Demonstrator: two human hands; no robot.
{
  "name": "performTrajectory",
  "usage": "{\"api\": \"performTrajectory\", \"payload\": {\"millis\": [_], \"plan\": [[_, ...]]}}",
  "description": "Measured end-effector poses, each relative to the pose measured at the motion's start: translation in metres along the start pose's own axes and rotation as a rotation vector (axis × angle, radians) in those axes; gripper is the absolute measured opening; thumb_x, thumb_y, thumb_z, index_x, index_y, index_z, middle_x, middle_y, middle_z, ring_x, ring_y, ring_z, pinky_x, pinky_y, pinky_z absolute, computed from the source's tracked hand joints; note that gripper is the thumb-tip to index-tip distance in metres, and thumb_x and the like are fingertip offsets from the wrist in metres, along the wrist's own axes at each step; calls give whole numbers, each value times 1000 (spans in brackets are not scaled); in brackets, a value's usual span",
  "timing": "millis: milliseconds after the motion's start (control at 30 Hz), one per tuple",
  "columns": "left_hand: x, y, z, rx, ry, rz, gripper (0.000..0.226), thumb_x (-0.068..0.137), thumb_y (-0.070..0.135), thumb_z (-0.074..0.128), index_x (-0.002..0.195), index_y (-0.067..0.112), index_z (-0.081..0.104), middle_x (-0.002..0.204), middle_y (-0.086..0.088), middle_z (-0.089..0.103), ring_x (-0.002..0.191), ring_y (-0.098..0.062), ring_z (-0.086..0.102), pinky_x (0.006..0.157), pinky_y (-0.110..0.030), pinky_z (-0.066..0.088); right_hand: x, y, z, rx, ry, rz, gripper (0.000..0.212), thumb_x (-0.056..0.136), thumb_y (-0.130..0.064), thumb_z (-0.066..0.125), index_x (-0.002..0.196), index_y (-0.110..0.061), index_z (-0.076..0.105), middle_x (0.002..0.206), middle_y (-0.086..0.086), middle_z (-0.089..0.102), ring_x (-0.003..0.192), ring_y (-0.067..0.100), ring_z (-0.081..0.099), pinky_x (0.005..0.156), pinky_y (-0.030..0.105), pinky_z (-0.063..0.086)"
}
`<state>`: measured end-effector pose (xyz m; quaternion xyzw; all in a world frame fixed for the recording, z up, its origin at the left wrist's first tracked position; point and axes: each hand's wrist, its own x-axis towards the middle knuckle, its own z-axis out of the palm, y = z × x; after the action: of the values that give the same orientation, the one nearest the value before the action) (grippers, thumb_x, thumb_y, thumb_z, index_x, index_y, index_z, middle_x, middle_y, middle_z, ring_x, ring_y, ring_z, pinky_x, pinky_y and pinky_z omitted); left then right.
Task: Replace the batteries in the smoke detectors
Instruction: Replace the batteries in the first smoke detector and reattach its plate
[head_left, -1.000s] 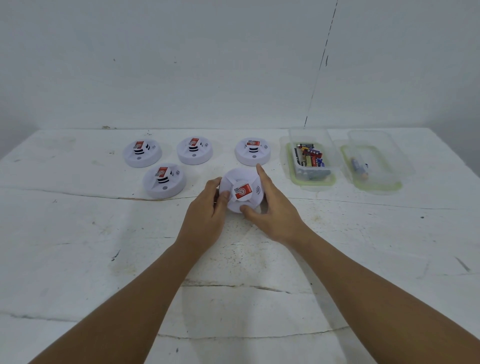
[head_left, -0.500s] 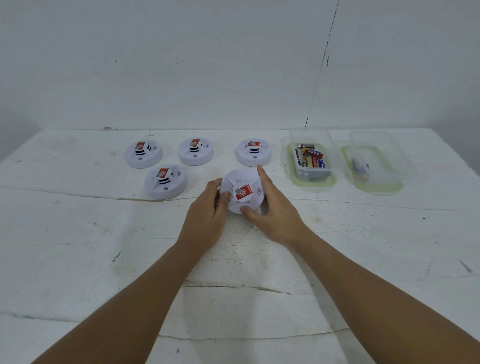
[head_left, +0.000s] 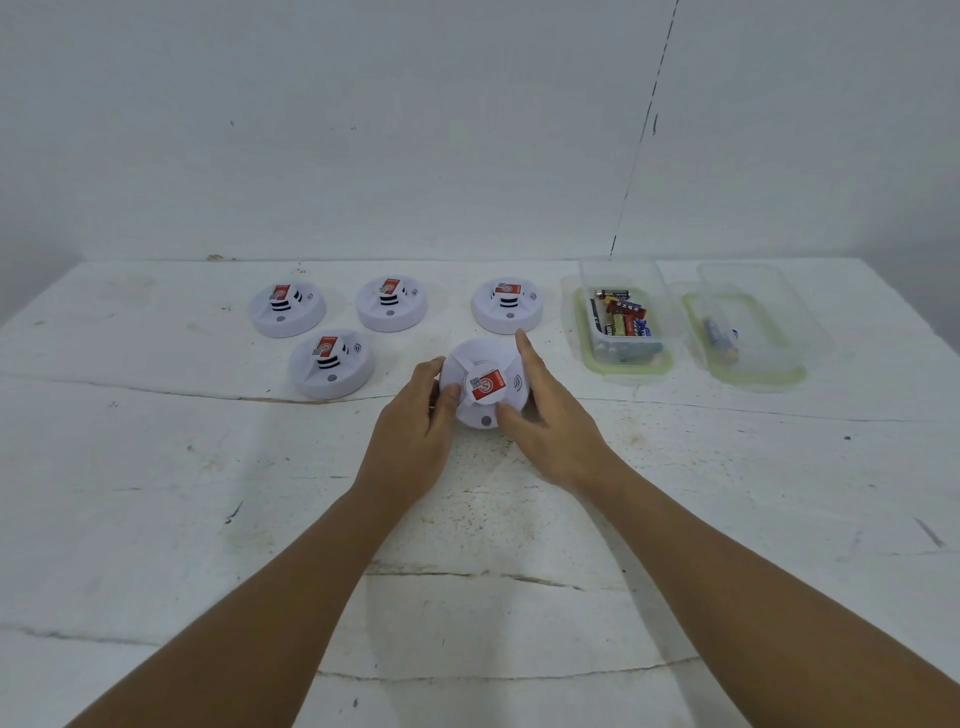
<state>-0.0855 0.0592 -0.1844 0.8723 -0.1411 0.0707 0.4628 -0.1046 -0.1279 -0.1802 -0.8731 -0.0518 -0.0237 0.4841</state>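
Observation:
A round white smoke detector (head_left: 485, 371) with a red sticker sits tilted toward me at the table's middle. My left hand (head_left: 415, 436) grips its left edge, thumb on top. My right hand (head_left: 553, 421) holds its right side, forefinger stretched along the far rim and thumb on the near edge. Several more white detectors lie behind: one at the far left (head_left: 287, 309), one at the far middle (head_left: 391, 304), one at the far right (head_left: 507, 305), and one nearer on the left (head_left: 331, 363).
A clear container (head_left: 584, 332) with several batteries stands right of the detectors. Beside it lies a clear lid (head_left: 748, 374) holding a blue battery (head_left: 719, 339). The white table (head_left: 467, 545) has long cracks. A white wall rises behind.
The held detector has tipped slightly more toward me and both hands have shifted a little on its rim. Nothing else has moved.

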Motion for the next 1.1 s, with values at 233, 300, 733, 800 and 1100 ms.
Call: {"api": "performTrajectory", "payload": {"millis": [233, 300, 733, 800, 1100], "plan": [[1, -1, 0, 5, 0, -3, 33, 110, 37, 42, 141, 26, 50, 112, 17, 66, 101, 14, 59, 77, -3, 44, -2, -3, -1, 1, -4, 13, 89, 91, -49, 52, 163, -50, 0, 157, -19, 45, 140, 6, 48, 113, 49, 46], [1, -1, 0, -8, 5, -10, 31, 110, 35, 43, 139, 26, 51, 109, 19, 66, 100, 12, 60, 75, -3, 42, -2, -4, -1, -5, -3, 19, 90, 89, -52, 51, 163, -50, -1, 156, -20, 46, 140, 5, 48, 114, 49, 46], [1, -1, 1, 2, 5, -12, 33, 110, 37, 42, 140, 27, 51, 111, 22, 64, 101, 17, 58, 76, 0, 42, 0, -1, -1, -3, -13, 7, 90, 90, -51, 51, 163, -48, -2, 156, -20, 46, 138, 6, 50, 112, 48, 48], [1, -1, 0, 3, 3, -14, 32, 110, 36, 42, 140, 27, 51, 110, 24, 64, 101, 18, 58, 76, 0, 41, 0, -1, -1, 3, -16, 9, 89, 91, -50, 51, 163, -49, -2, 156, -20, 46, 138, 6, 50, 112, 48, 48], [0, 1, 0, 21, 4, -12, 33, 110, 36, 42, 140, 25, 51, 108, 20, 64, 99, 16, 58, 76, -1, 42, -1, 0, -3, 26, -33, 39, 78, 102, -42, 46, 164, -47, 0, 145, -31, 39, 128, 0, 48, 113, 38, 44]]}}
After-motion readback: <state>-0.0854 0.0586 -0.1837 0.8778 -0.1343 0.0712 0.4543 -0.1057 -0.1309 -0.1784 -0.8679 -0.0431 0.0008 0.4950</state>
